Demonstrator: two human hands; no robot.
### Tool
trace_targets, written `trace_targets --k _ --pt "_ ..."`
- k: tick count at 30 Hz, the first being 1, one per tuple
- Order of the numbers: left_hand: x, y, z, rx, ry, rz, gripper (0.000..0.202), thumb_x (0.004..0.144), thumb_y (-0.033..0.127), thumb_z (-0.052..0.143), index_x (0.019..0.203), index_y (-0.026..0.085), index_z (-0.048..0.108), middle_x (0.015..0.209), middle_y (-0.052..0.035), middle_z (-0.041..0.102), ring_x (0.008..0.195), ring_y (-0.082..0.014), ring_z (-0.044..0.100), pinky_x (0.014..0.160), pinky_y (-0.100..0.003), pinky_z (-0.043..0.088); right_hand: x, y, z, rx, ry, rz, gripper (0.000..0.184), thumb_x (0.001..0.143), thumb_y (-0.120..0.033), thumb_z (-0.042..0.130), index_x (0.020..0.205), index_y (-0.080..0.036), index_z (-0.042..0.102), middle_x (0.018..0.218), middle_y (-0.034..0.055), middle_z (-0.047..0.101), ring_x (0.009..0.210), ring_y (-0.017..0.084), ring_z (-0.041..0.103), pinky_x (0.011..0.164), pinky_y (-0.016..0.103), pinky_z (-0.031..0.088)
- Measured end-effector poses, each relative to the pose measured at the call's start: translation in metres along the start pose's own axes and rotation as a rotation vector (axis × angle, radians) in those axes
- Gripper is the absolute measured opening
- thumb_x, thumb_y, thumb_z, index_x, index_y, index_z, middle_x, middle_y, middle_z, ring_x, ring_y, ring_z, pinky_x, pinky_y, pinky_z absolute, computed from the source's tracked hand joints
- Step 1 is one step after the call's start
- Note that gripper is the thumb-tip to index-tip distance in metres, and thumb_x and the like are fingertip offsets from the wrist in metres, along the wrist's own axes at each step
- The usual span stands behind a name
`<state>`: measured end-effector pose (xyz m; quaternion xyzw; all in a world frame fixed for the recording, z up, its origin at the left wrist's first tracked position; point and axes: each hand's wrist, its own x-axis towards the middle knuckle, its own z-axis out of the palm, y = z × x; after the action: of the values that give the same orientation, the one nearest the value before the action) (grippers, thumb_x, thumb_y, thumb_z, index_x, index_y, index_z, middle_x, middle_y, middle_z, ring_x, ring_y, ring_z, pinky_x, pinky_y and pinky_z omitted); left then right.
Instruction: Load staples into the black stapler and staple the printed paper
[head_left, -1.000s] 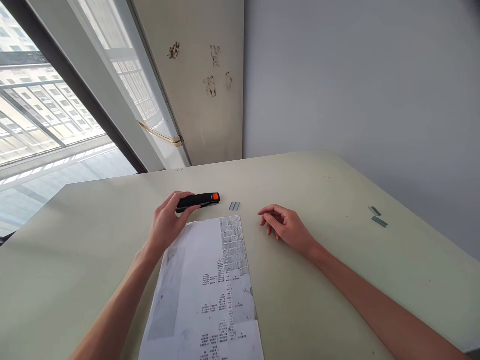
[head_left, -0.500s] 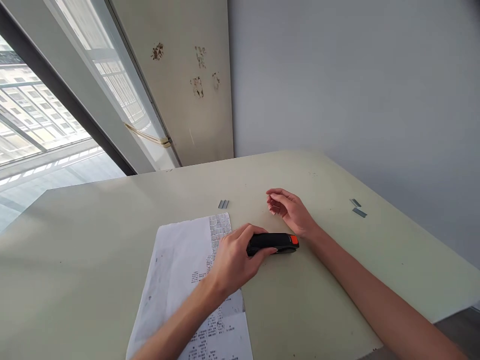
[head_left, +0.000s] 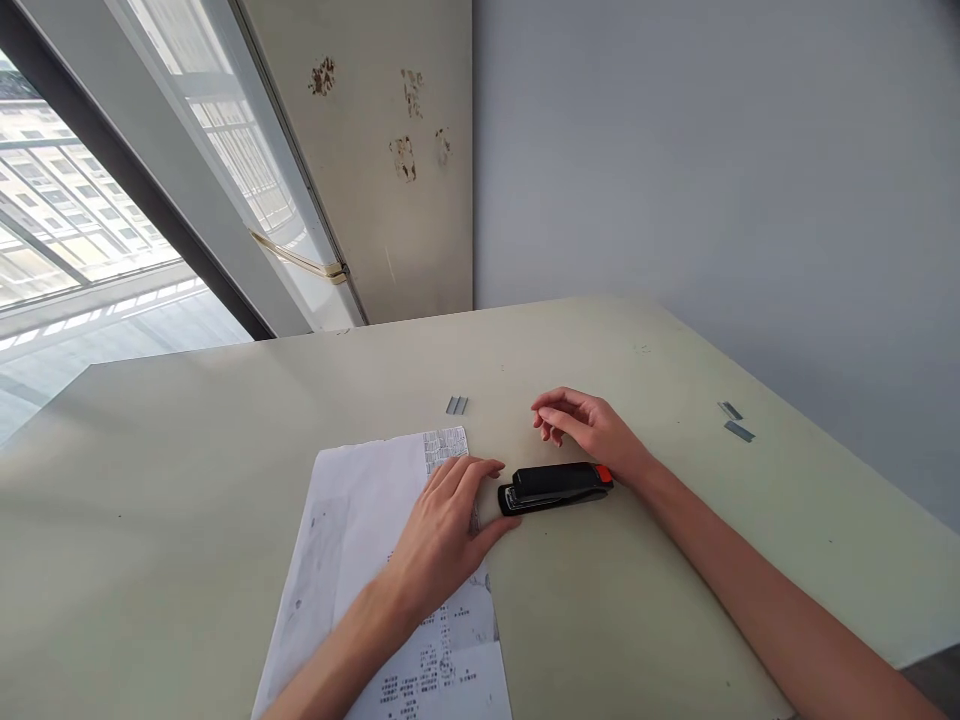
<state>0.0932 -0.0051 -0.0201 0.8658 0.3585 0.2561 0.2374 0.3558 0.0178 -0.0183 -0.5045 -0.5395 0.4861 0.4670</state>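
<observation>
Left hand (head_left: 448, 515) is stretching across the paper (head_left: 367, 500), thumb and fingers standing apart. Stapler (head_left: 556, 484) is lying just right of the paper. Right hand (head_left: 589, 422) is curling off its far right corner; whether fingertips are meeting, I can't tell.

Stapler (head_left: 559, 485) on table (head_left: 187, 420), right of papers (head_left: 375, 480); staple strips (head_left: 457, 405) farther back.

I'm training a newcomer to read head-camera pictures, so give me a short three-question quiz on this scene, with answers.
1. Which of the person's hands is over the printed paper?
2. What colour is the patch at one end of the stapler? A) Blue B) Orange-red C) White
3. True or false: a group of staple strips lies just beyond the paper's far edge.

Key: 1. The left hand. 2. B. 3. True.
</observation>
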Motion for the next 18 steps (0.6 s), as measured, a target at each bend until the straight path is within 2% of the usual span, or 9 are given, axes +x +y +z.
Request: trace_targets --k 5,11,18 --pt "-0.009 -0.007 -0.007 -0.004 -0.001 0.003 0.035 0.095 0.032 0.078 0.125 0.025 0.06 0.117 -0.0047 0.068 0.11 -0.026 0.062 0.092 -0.042 0.055 -0.005 0.001 0.007 -0.122 -0.019 0.003 0.028 0.099 -0.049 0.065 0.105 -0.023 0.073 0.093 0.0055 0.072 0.081 0.019 0.065 0.072 0.035 0.052" --pt "-0.007 -0.003 -0.007 -0.015 0.007 0.029 0.034 0.094 0.029 0.079 0.125 0.028 0.065 0.115 -0.0033 0.071 0.105 -0.0255 0.062 0.091 -0.043 0.053 -0.009 -0.002 0.017 -0.149 0.04 0.002 0.028 0.1 -0.05 0.062 0.101 -0.023 0.071 0.089 0.0049 0.071 0.077 0.019 0.063 0.07 0.034 0.052" --pt "-0.007 -0.003 -0.002 -0.031 0.077 0.048 0.01 0.099 0.028 0.072 0.106 0.023 0.067 0.107 -0.0024 0.073 0.095 -0.0218 0.064 0.084 -0.039 0.053 -0.009 -0.001 0.024 -0.153 0.108 -0.007 0.027 0.101 -0.049 0.061 0.101 -0.023 0.07 0.083 0.0033 0.07 0.071 0.018 0.063 0.066 0.033 0.051"
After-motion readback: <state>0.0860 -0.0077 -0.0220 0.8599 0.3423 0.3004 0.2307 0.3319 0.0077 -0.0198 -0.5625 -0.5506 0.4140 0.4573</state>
